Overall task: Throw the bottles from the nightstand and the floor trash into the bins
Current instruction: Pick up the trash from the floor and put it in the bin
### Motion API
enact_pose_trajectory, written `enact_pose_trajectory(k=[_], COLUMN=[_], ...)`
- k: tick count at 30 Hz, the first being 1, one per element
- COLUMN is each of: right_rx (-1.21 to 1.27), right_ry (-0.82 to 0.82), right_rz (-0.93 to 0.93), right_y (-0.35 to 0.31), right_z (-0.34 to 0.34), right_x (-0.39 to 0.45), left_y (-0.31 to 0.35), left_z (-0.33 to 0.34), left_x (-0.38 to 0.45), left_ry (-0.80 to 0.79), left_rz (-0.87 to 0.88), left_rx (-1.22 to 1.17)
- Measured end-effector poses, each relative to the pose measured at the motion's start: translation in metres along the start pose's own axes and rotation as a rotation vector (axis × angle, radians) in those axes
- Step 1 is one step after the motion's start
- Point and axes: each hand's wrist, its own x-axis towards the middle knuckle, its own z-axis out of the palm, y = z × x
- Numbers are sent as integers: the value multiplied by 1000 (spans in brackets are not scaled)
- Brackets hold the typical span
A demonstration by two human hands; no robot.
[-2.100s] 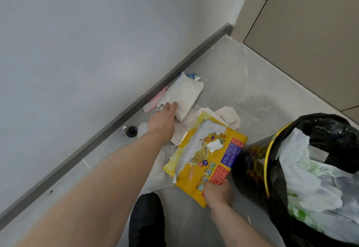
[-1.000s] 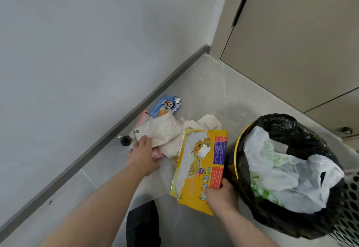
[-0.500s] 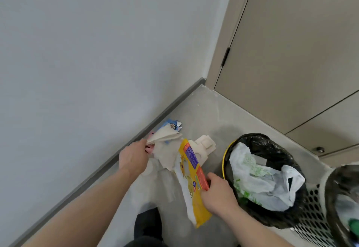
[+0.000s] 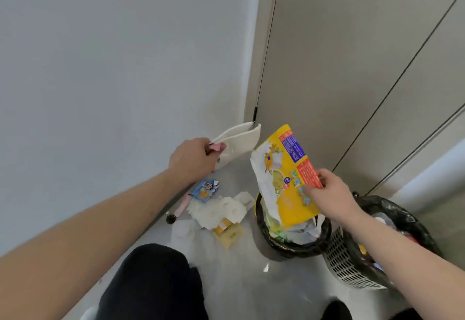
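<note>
Grey floor, right hand (image 4: 327,194) pinching yellow bag (image 4: 284,181) over bin (image 4: 324,239), left hand (image 4: 191,160) gripping perhaps paper (image 4: 239,141)

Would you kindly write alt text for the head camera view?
A person's right hand holds a yellow snack bag over a black-lined bin, while the left hand grips a white wrapper. Scraps of paper trash lie on the grey floor beside the wall.

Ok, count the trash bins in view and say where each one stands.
2. The black-lined bin stands on the floor directly under the yellow bag held by the right hand. The white mesh bin stands right beside it, partly hidden behind the right forearm.
</note>
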Motion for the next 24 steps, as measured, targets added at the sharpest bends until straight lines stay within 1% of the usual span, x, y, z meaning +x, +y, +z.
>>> enact_pose_trajectory(k=[4,6,8,11,14,17,19,21,22,24], right_rx=[236,333,379,387,349,145,28,-4,-18,-63], right_ry=[31,-41,-126,-180,-213,-226,-248,-341,-395,-462], right_rz=[251,389,463,494,505,488,466,449,439,411], right_y=[73,100,116,130,130,134,132,132,134,138], right_z=[-25,-31,-36,-34,-22,-13,-14,-15,-15,-16], right_x=[-2,3,11,26,38,50,55,55,52,46], left_y=[54,67,71,76,86,95,99,102,103,103], left_z=[30,56,82,111,123,140,152,166,176,201], left_x=[-10,-16,-25,-26,-16,-7,-3,0,1,0], left_ry=[-90,-117,-153,-222,-179,-133,-81,-32,-32,-97], left_rz=[3,-11,-38,-66,-51,2,95,221,280,362], left_rx=[-94,-136,-151,-96,-89,-40,54,124,153,280])
